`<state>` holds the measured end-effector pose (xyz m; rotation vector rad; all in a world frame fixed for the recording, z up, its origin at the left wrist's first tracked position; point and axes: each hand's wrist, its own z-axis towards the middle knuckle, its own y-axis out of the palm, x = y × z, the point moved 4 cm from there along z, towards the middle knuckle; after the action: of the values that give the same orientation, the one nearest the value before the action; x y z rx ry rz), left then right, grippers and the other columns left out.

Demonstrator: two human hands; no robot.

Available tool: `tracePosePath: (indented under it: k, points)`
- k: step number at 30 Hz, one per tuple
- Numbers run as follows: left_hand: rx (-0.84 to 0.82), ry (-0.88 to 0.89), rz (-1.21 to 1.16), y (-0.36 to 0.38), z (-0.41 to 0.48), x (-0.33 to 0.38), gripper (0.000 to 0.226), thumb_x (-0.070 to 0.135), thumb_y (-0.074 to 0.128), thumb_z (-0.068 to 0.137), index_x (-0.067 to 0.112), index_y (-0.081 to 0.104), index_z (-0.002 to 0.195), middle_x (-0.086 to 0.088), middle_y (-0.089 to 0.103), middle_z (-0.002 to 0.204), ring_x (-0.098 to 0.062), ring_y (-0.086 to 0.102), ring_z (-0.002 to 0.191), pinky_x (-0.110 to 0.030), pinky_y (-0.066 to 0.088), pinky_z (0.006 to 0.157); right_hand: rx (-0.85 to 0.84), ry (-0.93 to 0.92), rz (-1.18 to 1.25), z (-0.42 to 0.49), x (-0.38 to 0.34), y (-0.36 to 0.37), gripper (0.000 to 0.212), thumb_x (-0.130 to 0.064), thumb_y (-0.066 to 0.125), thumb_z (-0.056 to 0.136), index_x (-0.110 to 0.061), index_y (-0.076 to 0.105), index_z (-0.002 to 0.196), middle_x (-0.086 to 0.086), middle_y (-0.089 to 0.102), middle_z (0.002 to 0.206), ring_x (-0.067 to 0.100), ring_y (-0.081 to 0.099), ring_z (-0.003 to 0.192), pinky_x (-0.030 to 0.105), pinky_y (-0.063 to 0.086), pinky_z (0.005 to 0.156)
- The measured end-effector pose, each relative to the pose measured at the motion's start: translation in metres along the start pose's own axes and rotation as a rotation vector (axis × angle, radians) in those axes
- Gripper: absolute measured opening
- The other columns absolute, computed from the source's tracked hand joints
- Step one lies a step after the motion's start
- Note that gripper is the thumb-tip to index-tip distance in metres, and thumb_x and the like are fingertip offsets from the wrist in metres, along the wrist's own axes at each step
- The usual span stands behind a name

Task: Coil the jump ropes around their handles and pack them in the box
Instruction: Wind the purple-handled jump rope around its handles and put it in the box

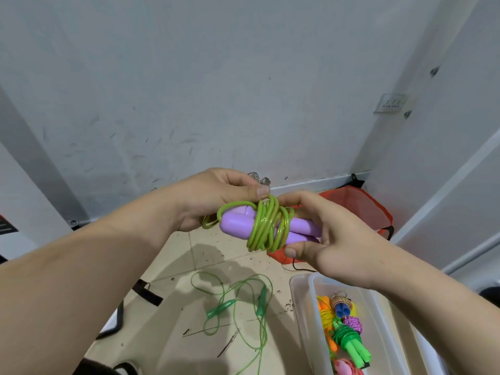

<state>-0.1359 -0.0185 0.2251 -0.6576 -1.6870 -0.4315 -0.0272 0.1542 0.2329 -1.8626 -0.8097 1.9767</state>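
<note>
I hold a jump rope with two purple handles [238,221] side by side in front of me. Its yellow-green cord [263,227] is coiled many times around the middle of the handles. My left hand [216,197] grips the handles' left end, thumb pressing the cord at the top of the coil. My right hand [324,231] clasps the right end of the handles from below and behind. A clear plastic box [303,315] stands on the floor at lower right, holding several coiled ropes [349,336]. A loose green jump rope [243,301] lies uncoiled on the floor below my hands.
A red-orange fabric bag [362,209] sits on the floor against the wall behind my right hand. Black straps [146,293] lie on the tiled floor at left. Grey walls meet in a corner ahead, with a wall socket [391,103] at right.
</note>
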Motion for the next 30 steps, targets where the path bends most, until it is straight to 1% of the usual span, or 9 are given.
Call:
tracePosePath:
  k: [2,4,7,12,16,20,25,28,30]
  points:
    - [-0.049,-0.075,-0.113,0.002,-0.001,-0.001,0.019,0.034,0.079,0.064,0.02,0.077,0.076,-0.003,0.073,0.076,-0.014,0.065,0.061,-0.027,0.049,0.064,0.005,0.02,0.197,-0.002,-0.005,0.001,0.071,-0.007,0.074,0.076,-0.043,0.052,0.134,0.027,0.064,0.116,0.049,0.064,0.103,0.066,0.055,0.084]
    - [-0.078,-0.148,-0.19,0.005,0.0,-0.008,0.018,0.033,0.076,0.072,0.018,0.073,0.083,-0.003,0.066,0.069,-0.014,0.057,0.05,-0.019,0.043,0.048,-0.002,0.011,0.359,-0.003,-0.006,0.0,0.075,-0.001,0.072,0.074,-0.039,0.053,0.137,0.036,0.059,0.119,0.055,0.062,0.105,0.068,0.053,0.089]
    - [-0.132,-0.219,-0.205,0.009,0.004,-0.021,0.009,0.015,0.07,0.087,0.021,0.064,0.084,-0.003,0.046,0.068,-0.014,0.036,0.053,-0.02,0.021,0.044,-0.009,-0.011,0.497,-0.004,-0.005,-0.002,0.072,0.005,0.071,0.074,-0.031,0.06,0.136,0.031,0.067,0.115,0.037,0.068,0.093,0.05,0.055,0.079]
    - [-0.088,-0.203,-0.373,0.038,0.011,-0.021,0.019,0.012,0.05,0.101,0.017,0.054,0.083,0.004,0.05,0.061,-0.007,0.037,0.049,-0.018,0.026,0.043,0.12,0.037,0.788,0.0,0.008,-0.011,0.077,0.011,0.069,0.072,-0.026,0.061,0.14,0.022,0.058,0.077,0.024,0.052,0.062,0.029,0.048,0.057]
    - [0.099,-0.121,-0.285,0.05,0.019,-0.019,0.017,0.01,0.046,0.104,0.007,0.062,0.1,-0.01,0.057,0.075,-0.016,0.05,0.051,-0.025,0.034,0.044,0.24,0.11,0.877,0.002,0.022,-0.013,0.079,0.011,0.068,0.077,-0.023,0.053,0.147,0.016,0.057,0.071,0.022,0.046,0.058,0.027,0.044,0.054]
    - [0.118,0.005,0.036,0.062,0.012,-0.015,0.021,0.012,0.05,0.105,0.012,0.071,0.101,-0.009,0.066,0.082,-0.019,0.054,0.059,-0.027,0.04,0.05,0.347,0.159,1.004,0.01,0.038,-0.022,0.06,0.01,0.055,0.094,-0.022,0.056,0.145,0.005,0.06,0.076,0.018,0.048,0.064,0.027,0.043,0.057]
    - [0.282,0.118,0.171,0.069,0.005,-0.003,0.023,0.017,0.047,0.105,0.01,0.067,0.096,0.007,0.06,0.057,-0.008,0.046,0.041,-0.017,0.036,0.043,0.329,0.156,0.909,0.009,0.04,-0.019,0.055,0.008,0.052,0.098,-0.021,0.056,0.144,0.007,0.059,0.074,0.019,0.048,0.062,0.029,0.042,0.058]
    - [0.366,0.174,0.119,0.064,0.003,0.007,0.017,0.013,0.051,0.103,0.007,0.067,0.101,-0.001,0.064,0.064,-0.01,0.055,0.045,-0.021,0.044,0.046,0.327,0.162,0.788,0.008,0.04,-0.01,0.063,0.008,0.06,0.096,-0.025,0.05,0.148,0.014,0.066,0.084,0.026,0.054,0.069,0.031,0.049,0.063]
    - [0.372,0.188,0.051,0.064,0.001,0.011,0.014,0.01,0.052,0.101,0.007,0.065,0.105,-0.004,0.066,0.066,-0.011,0.059,0.047,-0.021,0.046,0.046,0.281,0.135,0.728,0.008,0.036,-0.006,0.056,0.007,0.063,0.095,-0.025,0.058,0.14,0.018,0.067,0.09,0.03,0.056,0.073,0.035,0.05,0.068]
